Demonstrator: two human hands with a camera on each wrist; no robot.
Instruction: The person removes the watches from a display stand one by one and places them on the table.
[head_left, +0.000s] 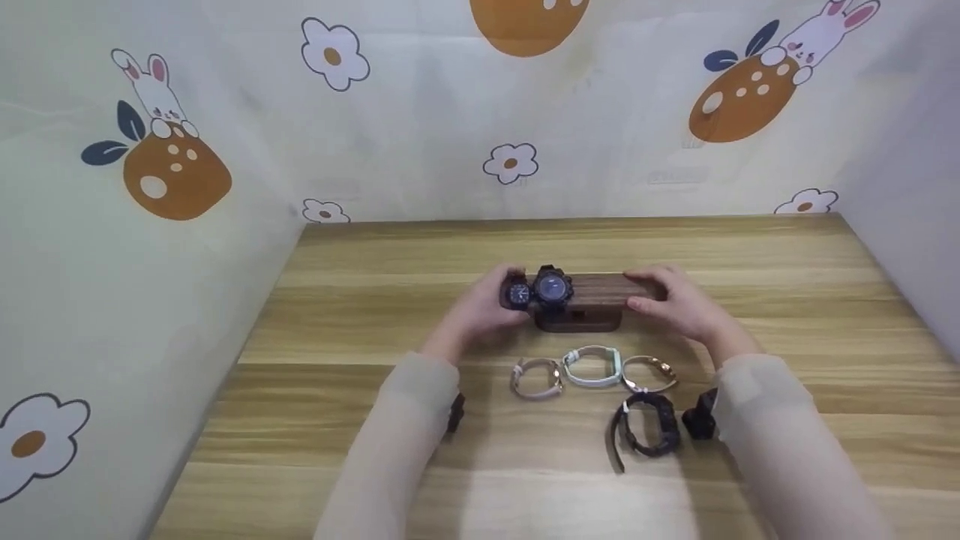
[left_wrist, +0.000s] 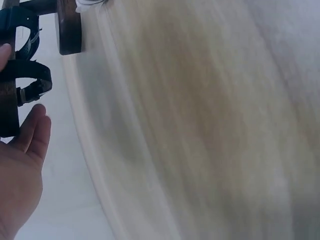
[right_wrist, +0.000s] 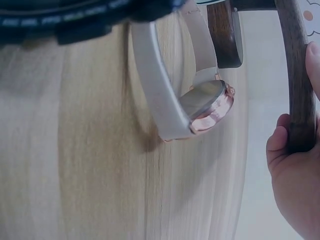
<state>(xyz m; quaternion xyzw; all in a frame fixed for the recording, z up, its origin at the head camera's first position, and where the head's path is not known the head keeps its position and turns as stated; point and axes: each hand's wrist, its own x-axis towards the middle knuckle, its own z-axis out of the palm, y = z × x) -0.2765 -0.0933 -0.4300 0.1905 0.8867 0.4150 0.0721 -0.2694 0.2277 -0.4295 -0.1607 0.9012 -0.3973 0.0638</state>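
A dark wooden watch stand (head_left: 600, 290) stands on the table, its horizontal bar above a rounded base (head_left: 577, 325). Two black watches are looped round the bar's left part, a smaller watch (head_left: 518, 294) outermost and a larger watch (head_left: 553, 286) beside it. My left hand (head_left: 480, 309) holds the bar's left end, fingers at its tip in the left wrist view. Around the right end curls my right hand (head_left: 688, 306), thumb in front and fingers behind. In the right wrist view, a pale-strapped watch with a rose-gold case (right_wrist: 212, 111) lies near the stand.
In front of the stand lie a pink-strapped watch (head_left: 515, 381), a mint watch (head_left: 616, 364), the rose-gold watch (head_left: 664, 367) and a black watch (head_left: 666, 424) with its strap end trailing. Patterned walls (head_left: 420, 135) border the wooden table (head_left: 360, 300). Black devices (head_left: 701, 416) sit at the wrists.
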